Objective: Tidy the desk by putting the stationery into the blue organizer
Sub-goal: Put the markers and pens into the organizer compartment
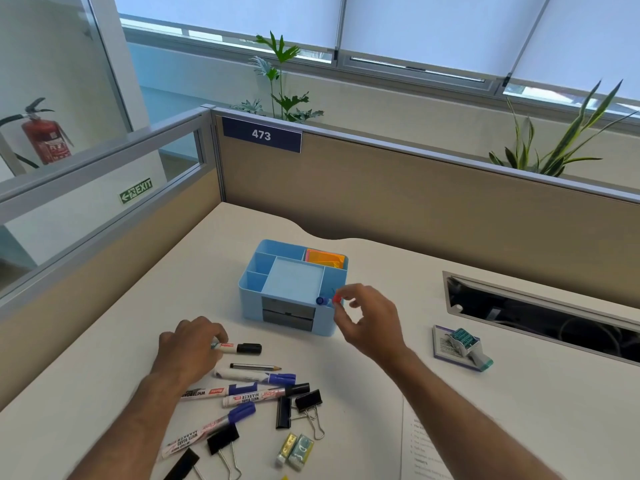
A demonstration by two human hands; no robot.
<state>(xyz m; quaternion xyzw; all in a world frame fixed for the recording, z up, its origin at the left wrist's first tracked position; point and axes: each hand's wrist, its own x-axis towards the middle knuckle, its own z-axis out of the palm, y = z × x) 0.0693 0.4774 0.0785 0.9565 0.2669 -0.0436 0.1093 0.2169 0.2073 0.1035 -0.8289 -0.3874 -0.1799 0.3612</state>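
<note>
The blue organizer [252, 285] stands mid-desk, with orange sticky notes [325, 259] in its back right compartment. A blue-capped marker [321, 301] stands in its front right slot. My right hand [367, 320] hovers at that slot, thumb and index fingertip pinching the red cap of a red-capped marker [337, 299]. My left hand [188, 348] rests on the desk, fingers closed around the white body of a black-capped marker [247, 348]. Below it lie a pencil [254, 367], several whiteboard markers [256, 377], several binder clips [308, 400] and two erasers [300, 452].
A stamp [467, 344] lies on a small booklet at the right. A printed sheet [420, 445] sits at the lower right. A cable tray opening [540, 317] cuts into the desk on the right. Beige partition walls [381, 195] close the back and left.
</note>
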